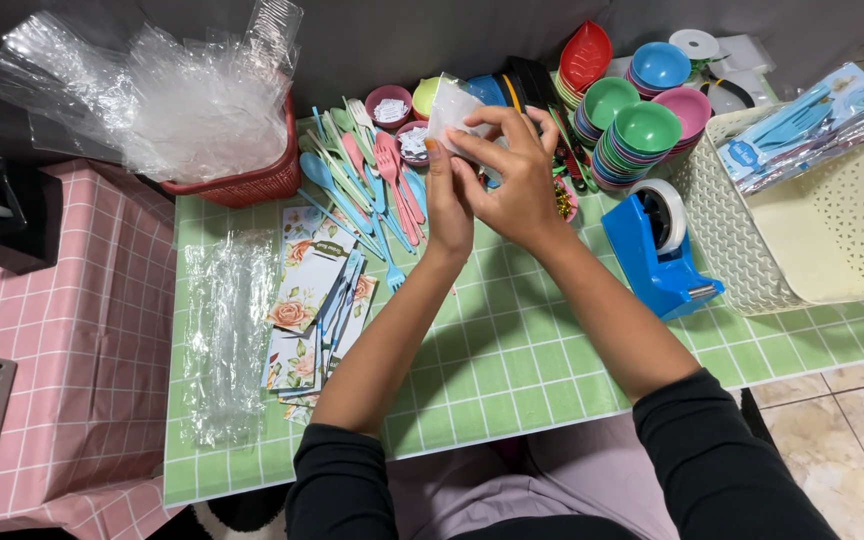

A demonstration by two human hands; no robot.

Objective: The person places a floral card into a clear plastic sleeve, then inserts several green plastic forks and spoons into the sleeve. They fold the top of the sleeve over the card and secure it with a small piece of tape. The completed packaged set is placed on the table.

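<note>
on the green checked table cover (512,360) there are a white lattice plastic basket (802,240) at the right, a red basket of clear plastic bags (242,180) at the left, and a blue tape dispenser (657,250). above the pastel plastic forks and spoons (372,180), the left hand (449,200) and the right hand (517,180) are both closed on a small clear plastic packet (452,112), pinching it between fingers and thumb.

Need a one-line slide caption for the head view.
Both hands pinch a small clear bag above a green checked table of pastel cutlery.
</note>
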